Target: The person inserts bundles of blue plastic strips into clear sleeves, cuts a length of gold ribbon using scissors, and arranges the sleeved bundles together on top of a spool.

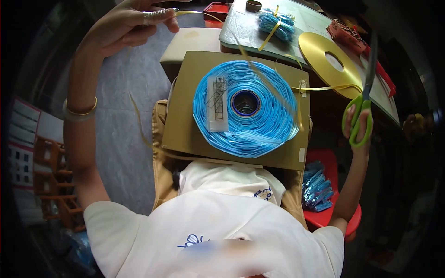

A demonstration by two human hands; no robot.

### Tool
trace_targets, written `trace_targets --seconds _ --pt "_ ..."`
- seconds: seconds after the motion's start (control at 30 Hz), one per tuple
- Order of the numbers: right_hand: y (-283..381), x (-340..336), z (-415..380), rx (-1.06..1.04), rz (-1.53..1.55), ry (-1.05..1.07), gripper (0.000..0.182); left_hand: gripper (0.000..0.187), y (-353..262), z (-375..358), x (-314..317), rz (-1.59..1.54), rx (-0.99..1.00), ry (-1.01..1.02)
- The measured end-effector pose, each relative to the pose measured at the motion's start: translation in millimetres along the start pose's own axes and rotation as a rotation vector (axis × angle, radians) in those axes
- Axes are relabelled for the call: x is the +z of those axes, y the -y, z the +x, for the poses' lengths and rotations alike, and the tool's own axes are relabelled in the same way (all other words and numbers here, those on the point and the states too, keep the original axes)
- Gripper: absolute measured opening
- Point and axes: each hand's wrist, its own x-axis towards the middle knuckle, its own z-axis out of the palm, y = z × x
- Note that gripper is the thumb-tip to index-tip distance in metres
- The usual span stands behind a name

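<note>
Raised at the top left, my left hand [132, 30] pinches a narrow yellow ribbon [198, 13], which trails off to the right. My right hand [359, 123] is wrapped round the green handles of a pair of scissors [359, 101], whose blades point up and away. A large coil of blue wrapped strands [271, 125], with a clear labelled strip on it, lies on a brown board [185, 125] over my lap. A roll of yellow ribbon [313, 46] sits at the table edge; loose ribbon runs from it across the board's right side.
On the table [238, 30] are a tied blue bundle [277, 24], a small brown ring [253, 5] and a red patterned item [345, 36]. A red stool [324, 162] at my right bears several blue pieces [316, 190]. A red container [215, 10] stands at the back.
</note>
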Motion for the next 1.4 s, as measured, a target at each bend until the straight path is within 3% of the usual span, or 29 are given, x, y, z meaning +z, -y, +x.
trace_targets --seconds 0.03,0.1,0.13,0.2,0.27,0.4,0.53,0.63,0.7,0.77,0.8,0.87,0.93,1.03,1.1,1.13,1.2,1.27,1.4 --pt "0.1 10.8 -11.0 0.037 0.122 0.268 0.057 0.046 0.3 1.0 0.0 0.006 0.001 -0.002" --pt "2.2 45.8 -30.4 0.096 0.118 0.392 0.085 0.045 0.9 3.0 -0.5 0.010 0.006 -0.014" --pt "2.0 56.6 -34.8 0.151 0.149 0.624 0.095 0.046 1.0 3.5 -1.0 0.008 0.011 -0.026" --pt "-9.5 74.3 -41.0 0.223 0.300 0.971 0.101 0.046 0.1 2.5 -1.3 0.006 0.017 -0.046" --pt "-21.9 86.9 -48.5 0.404 0.375 1.148 0.106 0.046 -1.9 0.3 0.3 0.002 0.024 -0.053" --pt "-38.9 111.6 -58.0 0.544 0.482 1.239 0.109 0.047 -5.1 -4.7 5.8 -0.008 0.036 -0.042" --pt "-56.2 126.2 -58.5 0.608 0.696 1.144 0.109 0.047 -2.3 -10.3 4.6 0.202 0.144 0.040" --pt "-52.3 137.7 -53.8 0.628 0.730 1.134 0.103 0.050 -2.9 -15.0 9.8 0.196 0.161 0.034" --pt "-52.0 145.4 -55.8 0.684 0.886 0.938 0.094 0.053 -1.6 -17.8 13.7 0.185 0.176 0.031" --pt "-63.1 138.0 -43.8 0.723 1.229 0.808 0.079 0.054 6.0 -21.5 15.1 0.209 0.183 0.056" --pt "-49.1 132.1 -35.8 0.718 1.014 0.456 0.071 0.054 10.7 -23.2 15.2 0.237 0.192 0.083" --pt "-53.5 104.1 -12.8 0.496 1.014 0.323 0.062 0.054 16.6 -28.4 15.3 0.291 0.221 0.125" --pt "-52.4 78.2 6.3 0.290 1.068 -0.185 0.052 0.055 21.0 -37.2 18.9 0.303 0.213 0.111" --pt "-93.8 -8.9 34.3 -0.022 0.312 -0.711 0.028 0.055 26.7 -43.2 24.8 0.348 0.191 0.107" --pt "-81.8 -20.3 35.0 0.026 -0.089 -0.839 0.022 0.054 29.9 -46.1 21.9 0.340 0.179 0.083" --pt "-81.8 -20.4 34.6 0.030 -0.091 -0.841 0.022 0.053 31.9 -47.8 19.8 0.337 0.157 0.069" --pt "-82.5 -10.7 34.9 0.121 -0.206 -0.509 0.027 0.052 34.3 -47.0 18.7 0.336 0.112 0.053" --pt "-93.8 13.0 51.3 0.282 -0.408 -0.410 0.031 0.052 36.9 -43.4 23.4 0.331 0.108 0.070" --pt "-116.9 40.9 87.2 0.292 -0.929 -0.183 0.035 0.050 49.3 -47.1 31.1 0.309 0.088 0.085"
